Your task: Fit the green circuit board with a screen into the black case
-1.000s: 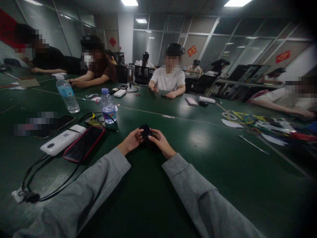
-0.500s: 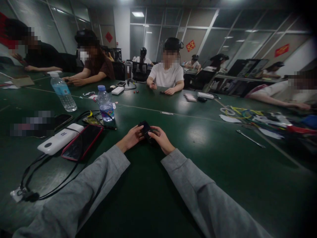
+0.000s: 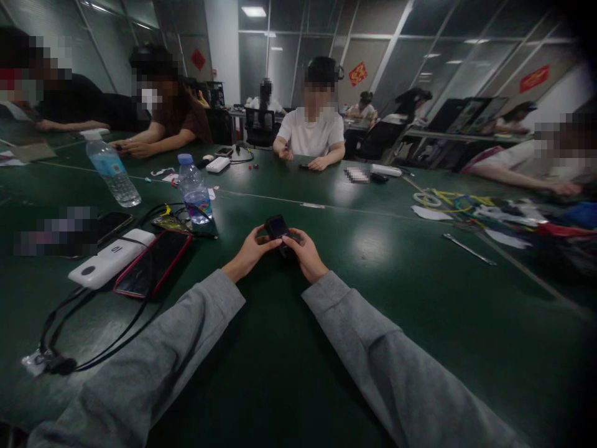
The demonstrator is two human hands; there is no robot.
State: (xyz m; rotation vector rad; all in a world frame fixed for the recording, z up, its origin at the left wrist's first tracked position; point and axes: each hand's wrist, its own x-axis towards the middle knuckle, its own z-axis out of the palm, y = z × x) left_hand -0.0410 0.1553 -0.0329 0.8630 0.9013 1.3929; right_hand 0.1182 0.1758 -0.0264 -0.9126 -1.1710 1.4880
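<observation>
A small black device with a dark screen [image 3: 277, 226] is held just above the green table [image 3: 354, 323], tilted toward me. My left hand [image 3: 252, 252] grips its left side, thumb reaching across the lower front. From the right, my right hand [image 3: 305, 252] closes round the other side with the thumb on the front below the screen. The fingers behind the device are partly hidden, and its exact kind is too dark to tell.
To the left lie a red-edged phone [image 3: 153, 264], a white power bank [image 3: 112, 258] with black cables, and two water bottles [image 3: 194, 190]. A wrench [image 3: 470, 249] and a heap of cables [image 3: 471, 208] lie right. A person in white [image 3: 310, 134] sits opposite.
My left thumb has moved across onto the device's lower front, and the screen now shows more fully. The view has shifted slightly. Both hands keep hold of the device.
</observation>
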